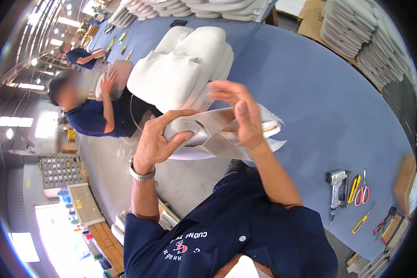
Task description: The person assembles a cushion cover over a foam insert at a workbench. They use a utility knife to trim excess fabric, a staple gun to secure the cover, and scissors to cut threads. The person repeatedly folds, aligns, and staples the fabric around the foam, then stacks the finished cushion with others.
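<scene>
My left hand grips the rounded end of a light grey fabric-covered cushion, thumb on the near side and fingers over the top. The cushion is held edge-up in front of my body, and loose fabric flaps spread apart along it toward the right. Between the flaps a pale inner edge shows. My right hand is over the right part of the cushion, fingers stretched out and thumb apart, with nothing visible in its grasp. Whether its palm touches the fabric I cannot tell.
A stack of pale cushions stands on the blue table beyond my hands. At right lie a staple gun, red scissors, a yellow cutter and a screwdriver. A co-worker handles a cushion at left.
</scene>
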Tool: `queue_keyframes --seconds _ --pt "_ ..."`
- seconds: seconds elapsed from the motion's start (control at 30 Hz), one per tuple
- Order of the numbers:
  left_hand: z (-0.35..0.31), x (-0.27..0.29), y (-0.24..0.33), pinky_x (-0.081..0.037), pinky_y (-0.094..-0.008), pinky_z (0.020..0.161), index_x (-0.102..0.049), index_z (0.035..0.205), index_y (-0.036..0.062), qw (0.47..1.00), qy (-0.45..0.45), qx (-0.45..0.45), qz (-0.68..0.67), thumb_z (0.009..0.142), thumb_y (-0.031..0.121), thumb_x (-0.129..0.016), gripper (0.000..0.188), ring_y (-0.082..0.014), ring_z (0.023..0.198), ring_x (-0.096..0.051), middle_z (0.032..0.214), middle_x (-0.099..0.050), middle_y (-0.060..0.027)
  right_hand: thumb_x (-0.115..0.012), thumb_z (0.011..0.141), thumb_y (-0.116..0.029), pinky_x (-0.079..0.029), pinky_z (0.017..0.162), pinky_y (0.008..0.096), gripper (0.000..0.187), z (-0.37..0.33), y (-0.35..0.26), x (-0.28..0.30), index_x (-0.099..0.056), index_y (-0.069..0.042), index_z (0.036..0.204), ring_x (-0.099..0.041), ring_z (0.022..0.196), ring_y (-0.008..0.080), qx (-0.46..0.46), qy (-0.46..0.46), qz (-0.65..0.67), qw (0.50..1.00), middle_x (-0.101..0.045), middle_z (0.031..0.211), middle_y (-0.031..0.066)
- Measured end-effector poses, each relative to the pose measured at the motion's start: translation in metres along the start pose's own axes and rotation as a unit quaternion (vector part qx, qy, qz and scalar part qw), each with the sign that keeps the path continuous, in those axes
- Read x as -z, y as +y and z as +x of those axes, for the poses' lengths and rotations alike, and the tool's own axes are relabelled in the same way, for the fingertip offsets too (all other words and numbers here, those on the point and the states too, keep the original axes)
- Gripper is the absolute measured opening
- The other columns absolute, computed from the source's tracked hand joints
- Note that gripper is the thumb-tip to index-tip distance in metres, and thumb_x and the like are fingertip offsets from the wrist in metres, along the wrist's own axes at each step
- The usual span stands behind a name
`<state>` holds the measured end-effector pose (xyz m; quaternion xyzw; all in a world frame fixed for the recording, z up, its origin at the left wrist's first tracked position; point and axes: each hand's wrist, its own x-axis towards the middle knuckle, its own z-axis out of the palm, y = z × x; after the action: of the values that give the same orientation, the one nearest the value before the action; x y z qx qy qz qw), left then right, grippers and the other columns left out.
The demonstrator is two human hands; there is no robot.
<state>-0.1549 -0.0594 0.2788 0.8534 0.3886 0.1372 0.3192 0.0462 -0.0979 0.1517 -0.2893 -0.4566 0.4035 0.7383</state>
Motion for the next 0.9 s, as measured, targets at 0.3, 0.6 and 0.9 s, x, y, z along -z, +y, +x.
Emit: queue_keyframes --seconds 0.3,0.6,0.9 --pt "-0.127 -0.001 -0.108 -0.054 -0.0404 0.092 -0.073 0.116 -0.0028 0.979 0.181 0.088 -0.019 0.078 0.053 -0.083 0.069 -0.0245 0.1 -0.069 0.111 -0.074 -0.0152 -0.036 0.11 -0.056 -0.048 0.105 0.0402 0.065 -0.108 0.128 0.182 -0.067 -0.002 0.128 -0.065 0.117 0.0269 -0.277 0.332 -0.105 0.895 -0.07 0.124 0.0138" --pt "-0.282 -0.081 -0.22 -0.052 -0.043 0.097 -0.072 0.099 -0.0044 0.831 0.351 0.171 -0.396 0.1 0.078 -0.028 0.093 -0.0282 0.097 -0.07 0.103 -0.073 -0.0187 -0.036 0.103 -0.07 -0.056 0.068 0.0358 0.078 -0.087 0.179 0.084 -0.07 -0.003 0.08 -0.066 0.069 0.0223 -0.34 0.322 0.135 0.873 -0.069 0.076 0.0121" --pt "-0.137 -0.258 -0.175 -0.041 -0.0416 0.115 -0.061 0.134 -0.0071 0.692 0.207 0.229 -0.653 0.109 0.061 -0.027 0.08 -0.0274 0.126 -0.06 0.137 -0.064 -0.019 -0.028 0.106 -0.066 -0.048 0.06 0.0302 0.086 0.1 -0.046 0.094 -0.071 0.0 0.073 -0.06 0.06 0.0164 -0.003 0.07 -0.125 0.99 -0.065 0.065 0.0087"
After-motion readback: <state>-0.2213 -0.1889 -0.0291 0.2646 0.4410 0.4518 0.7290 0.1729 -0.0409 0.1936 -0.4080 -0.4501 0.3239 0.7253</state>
